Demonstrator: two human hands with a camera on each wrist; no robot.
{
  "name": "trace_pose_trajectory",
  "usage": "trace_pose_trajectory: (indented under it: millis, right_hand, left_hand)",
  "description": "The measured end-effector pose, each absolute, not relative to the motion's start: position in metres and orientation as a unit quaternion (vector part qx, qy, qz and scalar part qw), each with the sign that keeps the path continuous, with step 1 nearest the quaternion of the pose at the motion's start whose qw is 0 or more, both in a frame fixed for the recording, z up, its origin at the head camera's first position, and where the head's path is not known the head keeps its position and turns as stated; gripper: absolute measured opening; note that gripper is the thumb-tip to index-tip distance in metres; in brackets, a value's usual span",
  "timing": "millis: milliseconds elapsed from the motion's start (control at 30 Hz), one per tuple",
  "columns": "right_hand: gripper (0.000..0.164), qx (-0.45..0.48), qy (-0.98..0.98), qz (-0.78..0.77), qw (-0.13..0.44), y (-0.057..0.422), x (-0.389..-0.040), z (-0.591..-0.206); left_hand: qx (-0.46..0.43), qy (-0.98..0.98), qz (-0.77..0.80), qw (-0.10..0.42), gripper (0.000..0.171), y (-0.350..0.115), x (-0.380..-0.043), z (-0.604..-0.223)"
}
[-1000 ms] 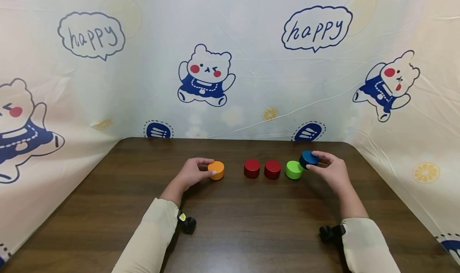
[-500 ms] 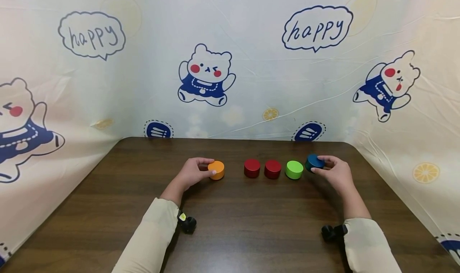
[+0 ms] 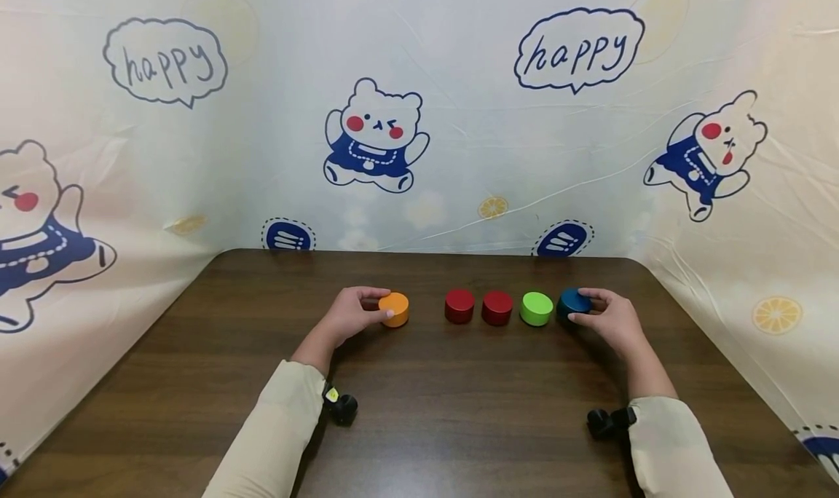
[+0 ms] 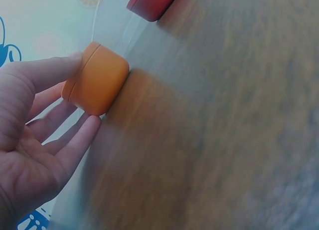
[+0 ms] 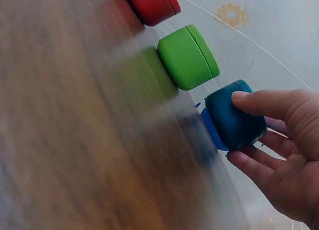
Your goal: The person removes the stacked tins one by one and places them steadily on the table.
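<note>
My left hand (image 3: 354,316) pinches an orange round lidded box (image 3: 394,311) between thumb and fingers; in the left wrist view the box (image 4: 97,80) stands upright on the table. At the right end of the row, my right hand (image 3: 615,323) grips a blue round box (image 3: 573,303). The right wrist view shows that blue box (image 5: 234,117) close over the tabletop, the thumb on its near side and the other fingers partly hidden behind it. Left of it stands a lime green box (image 3: 537,309), then two dark red boxes (image 3: 497,308).
The boxes form a rough row near the back of a dark brown wooden table (image 3: 426,396). A printed cloth backdrop (image 3: 459,170) with bears and "happy" bubbles rises behind and along both sides. A wider gap separates orange from the nearest red box.
My right hand has moved the blue box rightward and down, from overlapping the green box to a spot beside it. The left hand and orange box have stayed still.
</note>
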State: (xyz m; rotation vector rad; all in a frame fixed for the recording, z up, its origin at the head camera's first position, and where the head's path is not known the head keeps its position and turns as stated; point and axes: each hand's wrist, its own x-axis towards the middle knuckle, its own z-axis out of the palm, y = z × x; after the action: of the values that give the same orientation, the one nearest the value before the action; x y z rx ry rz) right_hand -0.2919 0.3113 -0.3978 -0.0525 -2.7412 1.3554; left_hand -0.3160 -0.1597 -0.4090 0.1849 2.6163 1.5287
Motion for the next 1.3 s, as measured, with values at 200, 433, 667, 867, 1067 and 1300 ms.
trace_pose_trajectory:
  millis: [200, 433, 667, 867, 1067, 1300]
  right_hand:
    - [0.065, -0.014, -0.903, 0.428, 0.026, 0.3149, -0.2942, -0.4013]
    - [0.065, -0.007, -0.905, 0.425, 0.023, 0.3167, -0.2941, -0.4037]
    - [0.066, -0.004, -0.905, 0.425, 0.019, 0.3164, -0.2928, -0.4029]
    - [0.07, -0.018, -0.904, 0.428, 0.011, 0.3166, -0.2926, -0.4003]
    - [0.072, -0.034, -0.906, 0.421, 0.009, 0.3171, -0.2928, -0.399]
    - [0.072, -0.03, -0.904, 0.426, -0.006, 0.3183, -0.293, -0.3986]
  left_hand:
    - [0.061, 0.859, 0.505, 0.056, 0.043, -0.1603, -0.3162, -0.409]
    - [0.062, 0.859, 0.505, 0.053, 0.043, -0.1603, -0.3174, -0.4086]
    - [0.073, 0.858, 0.507, 0.049, 0.044, -0.1609, -0.3161, -0.4085]
    - [0.081, 0.855, 0.511, 0.046, 0.045, -0.1613, -0.3148, -0.4086]
    - [0.078, 0.856, 0.509, 0.047, 0.045, -0.1624, -0.3157, -0.4089]
    - [0.081, 0.858, 0.505, 0.051, 0.046, -0.1632, -0.3154, -0.4089]
